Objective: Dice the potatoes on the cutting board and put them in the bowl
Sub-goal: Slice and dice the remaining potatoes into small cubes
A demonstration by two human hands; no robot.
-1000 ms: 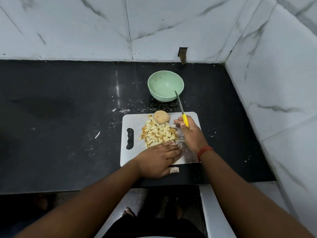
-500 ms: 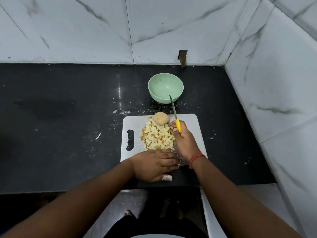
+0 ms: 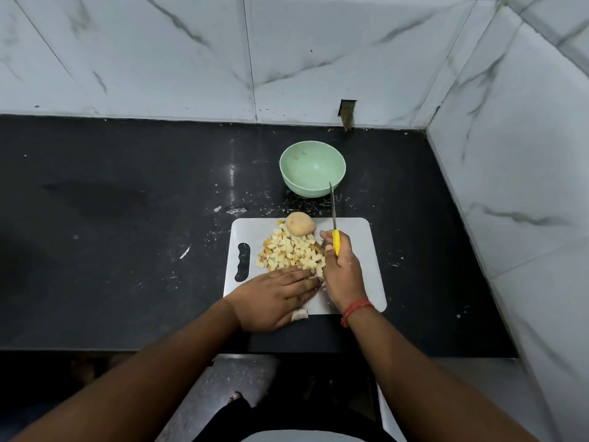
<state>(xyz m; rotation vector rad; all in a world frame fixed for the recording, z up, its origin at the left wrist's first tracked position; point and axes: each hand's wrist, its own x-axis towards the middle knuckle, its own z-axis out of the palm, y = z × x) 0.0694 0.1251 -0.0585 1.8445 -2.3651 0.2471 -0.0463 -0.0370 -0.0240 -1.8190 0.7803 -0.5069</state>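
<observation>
Right now the left hand [image 3: 276, 298] lies flat at the lower middle of the frame, fingers straight and together, their tips touching the near edge of the heap of diced potato [image 3: 291, 252] on the white cutting board [image 3: 360, 247]. Just above the heap, at the board's far edge, sits one whole potato [image 3: 300, 223], uncut, its long axis running roughly left to right. To the right of the heap the right hand [image 3: 341, 269] grips a knife by its yellow handle [image 3: 336, 242], the blade [image 3: 332, 205] pointing up the frame toward the green bowl [image 3: 312, 169], which stands on the black counter [image 3: 127, 218] just beyond the board and appears to hold no potato. Both hands bracket the dice from below and from the right, so the bowl lies straight up the frame from them; the knife hand is the nearer to it and to the whole potato.
</observation>
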